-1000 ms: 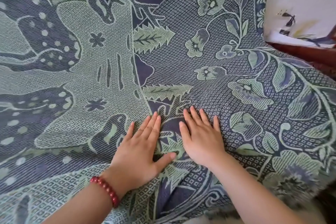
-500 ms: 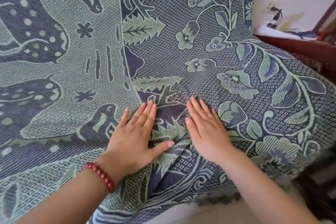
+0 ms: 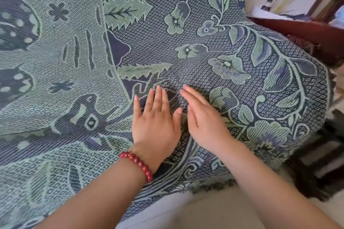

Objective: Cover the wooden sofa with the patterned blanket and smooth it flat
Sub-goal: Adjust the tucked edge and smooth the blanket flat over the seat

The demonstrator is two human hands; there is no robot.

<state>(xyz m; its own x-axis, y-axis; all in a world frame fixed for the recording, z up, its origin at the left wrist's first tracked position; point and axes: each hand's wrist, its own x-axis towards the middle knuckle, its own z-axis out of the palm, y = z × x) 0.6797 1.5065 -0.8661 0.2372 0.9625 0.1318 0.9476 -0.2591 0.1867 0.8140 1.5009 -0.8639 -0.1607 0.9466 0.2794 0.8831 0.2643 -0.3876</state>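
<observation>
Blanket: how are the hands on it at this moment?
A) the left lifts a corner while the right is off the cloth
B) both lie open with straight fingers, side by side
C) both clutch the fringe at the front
B: the left hand and right hand rest on the blanket with straight fingers, close together, away from the fringe.
</observation>
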